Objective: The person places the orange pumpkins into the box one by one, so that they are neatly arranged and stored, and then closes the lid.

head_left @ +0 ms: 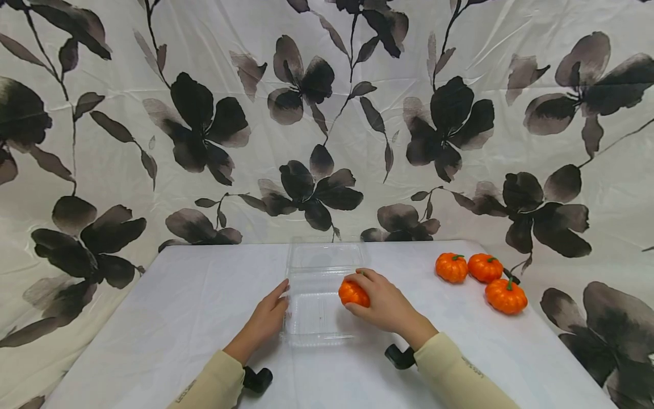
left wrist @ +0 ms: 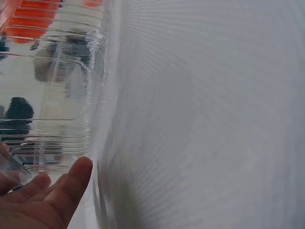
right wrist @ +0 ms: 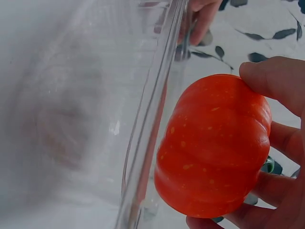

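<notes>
My right hand [head_left: 379, 300] grips a small orange pumpkin [head_left: 352, 293] over the right side of a clear plastic container [head_left: 313, 318] with its hinged lid lifted back. In the right wrist view the pumpkin [right wrist: 212, 148] sits between thumb and fingers, close to the container's rim [right wrist: 155, 100]. At the container's left edge, my left hand [head_left: 269, 311] pinches the rim. The left wrist view shows the left fingers [left wrist: 71, 186] against the clear ribbed wall [left wrist: 57, 100], with an orange shape behind the plastic.
Three more orange pumpkins stand at the table's right: one [head_left: 451, 267], another beside it [head_left: 485, 267], and a nearer one [head_left: 506, 296]. A white cloth covers the table [head_left: 204, 318]. Behind it hangs a floral-print curtain [head_left: 306, 142].
</notes>
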`<state>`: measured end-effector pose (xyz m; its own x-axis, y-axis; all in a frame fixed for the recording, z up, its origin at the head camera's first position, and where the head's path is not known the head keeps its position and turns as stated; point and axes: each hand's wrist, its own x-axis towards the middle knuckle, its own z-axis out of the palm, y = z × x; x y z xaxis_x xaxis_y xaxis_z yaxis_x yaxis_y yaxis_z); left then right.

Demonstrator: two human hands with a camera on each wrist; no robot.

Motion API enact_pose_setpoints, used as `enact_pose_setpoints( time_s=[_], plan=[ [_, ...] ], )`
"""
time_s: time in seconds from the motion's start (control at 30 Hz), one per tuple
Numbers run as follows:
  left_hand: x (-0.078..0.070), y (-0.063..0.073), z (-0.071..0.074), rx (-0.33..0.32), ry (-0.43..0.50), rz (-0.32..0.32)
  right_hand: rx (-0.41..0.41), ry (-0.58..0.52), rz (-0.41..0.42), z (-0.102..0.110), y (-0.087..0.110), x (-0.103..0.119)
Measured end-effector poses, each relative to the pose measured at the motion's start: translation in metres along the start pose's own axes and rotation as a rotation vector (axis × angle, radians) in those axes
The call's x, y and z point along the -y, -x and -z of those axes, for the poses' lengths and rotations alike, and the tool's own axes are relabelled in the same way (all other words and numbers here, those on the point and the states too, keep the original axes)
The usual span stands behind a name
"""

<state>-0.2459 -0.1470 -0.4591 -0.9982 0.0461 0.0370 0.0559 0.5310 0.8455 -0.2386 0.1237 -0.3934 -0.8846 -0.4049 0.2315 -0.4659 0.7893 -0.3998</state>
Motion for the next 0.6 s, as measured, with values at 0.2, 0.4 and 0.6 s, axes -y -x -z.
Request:
enact_pose_setpoints(
  time_s=[0.2, 0.4, 0.6],
  plan=[
    [-0.001, 0.001, 0.000, 0.000, -0.013, 0.001, 0.005, -0.023, 0.024, -0.007, -0.004, 0.003],
    [-0.003, 0.002, 0.001, -0.005, -0.021, -0.013, 0.022, -0.033, 0.036, -0.016, -0.007, 0.004],
    [-0.004, 0.003, 0.001, -0.010, -0.033, -0.013, 0.032, -0.027, 0.063, -0.026, -0.009, 0.008]
  ],
)
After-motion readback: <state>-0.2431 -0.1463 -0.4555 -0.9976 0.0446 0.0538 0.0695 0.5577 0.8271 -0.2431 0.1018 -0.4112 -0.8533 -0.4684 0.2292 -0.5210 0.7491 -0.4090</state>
